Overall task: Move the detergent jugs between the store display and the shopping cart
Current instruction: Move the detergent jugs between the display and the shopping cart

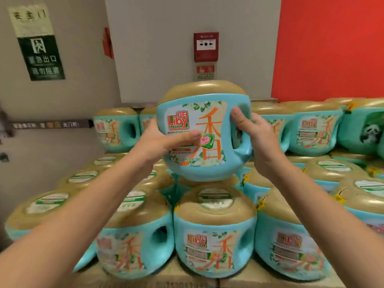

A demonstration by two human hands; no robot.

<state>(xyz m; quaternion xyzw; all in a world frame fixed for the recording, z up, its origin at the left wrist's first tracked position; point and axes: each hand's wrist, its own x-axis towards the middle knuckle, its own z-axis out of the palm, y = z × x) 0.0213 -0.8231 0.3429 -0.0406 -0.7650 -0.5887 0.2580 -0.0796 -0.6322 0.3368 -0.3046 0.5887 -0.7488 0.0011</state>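
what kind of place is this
Most likely a shop floor display: identical detergent jugs stacked in tiers on cardboard cartons, with a fire alarm box and a green emergency exit sign on the walls.

shop, bulk display: many identical teal detergent jugs (214,231), branded labels, stacked in tiers on cardboard cases (166,282) at 6 o'clock. green emergency exit sign (41,57) at 10 o'clock, red fire alarm box (206,46) at 12 o'clock, red wall (332,46) at 2 o'clock.

grey wall (166,38), red panel (332,48) R.
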